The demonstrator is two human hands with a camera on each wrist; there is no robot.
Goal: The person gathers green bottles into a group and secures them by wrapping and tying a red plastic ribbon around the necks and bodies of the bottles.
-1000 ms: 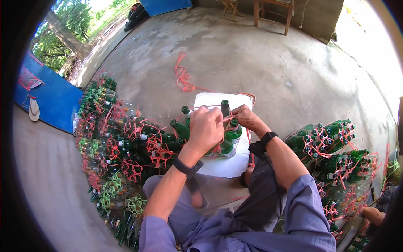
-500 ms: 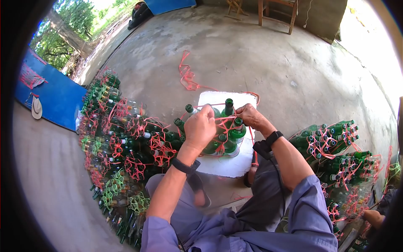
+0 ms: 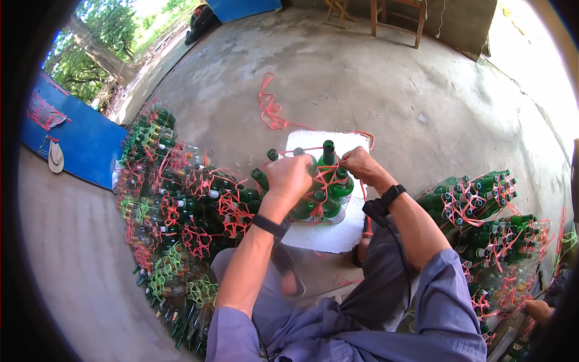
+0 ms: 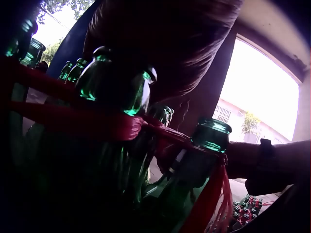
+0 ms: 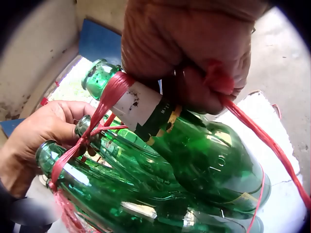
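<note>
Over green bottles, left fingers pinching red twine have shifted left.

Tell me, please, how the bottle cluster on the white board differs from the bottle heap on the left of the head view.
Size: the bottle cluster has only a few bottles, while the bottle heap has very many.
String: the bottle cluster shows only red string; the bottle heap also shows green string.
Handling: the left hand and right hand are at the bottle cluster; neither touches the bottle heap.
Both include green bottles and red string.
</note>
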